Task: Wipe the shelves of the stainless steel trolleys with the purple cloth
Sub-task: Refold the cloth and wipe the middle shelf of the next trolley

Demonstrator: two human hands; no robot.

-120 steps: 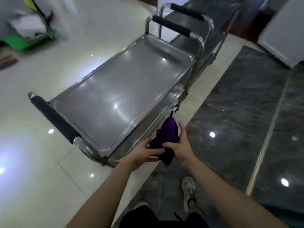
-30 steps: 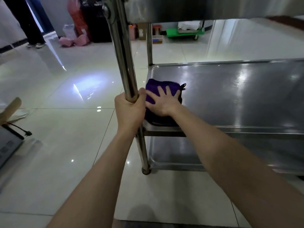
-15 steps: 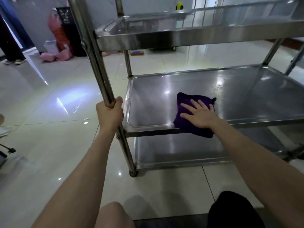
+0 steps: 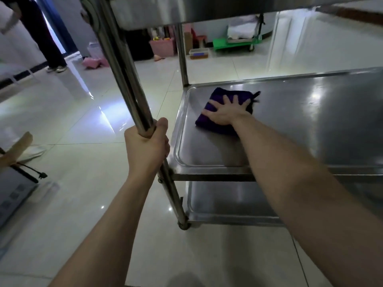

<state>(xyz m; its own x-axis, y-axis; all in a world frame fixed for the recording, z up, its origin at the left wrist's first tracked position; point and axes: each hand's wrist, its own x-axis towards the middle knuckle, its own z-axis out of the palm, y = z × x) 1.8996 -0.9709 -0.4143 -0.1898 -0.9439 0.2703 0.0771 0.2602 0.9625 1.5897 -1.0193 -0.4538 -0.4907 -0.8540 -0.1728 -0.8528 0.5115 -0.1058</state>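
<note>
The left hand (image 4: 147, 146) grips the near corner post (image 4: 124, 79) of the stainless steel trolley (image 4: 207, 9), its fingers curled fully round the tube and the thumb lying against it. The right hand (image 4: 226, 112) lies flat on the purple cloth (image 4: 216, 127), fingers (image 4: 235, 99) straight and spread, pressing it onto the middle shelf (image 4: 310, 125). The folded cloth sits right of the post, toward the shelf's back rim. Half a second ago it overhung the front rim, farther from the post. The left hand's grip is unchanged.
</note>
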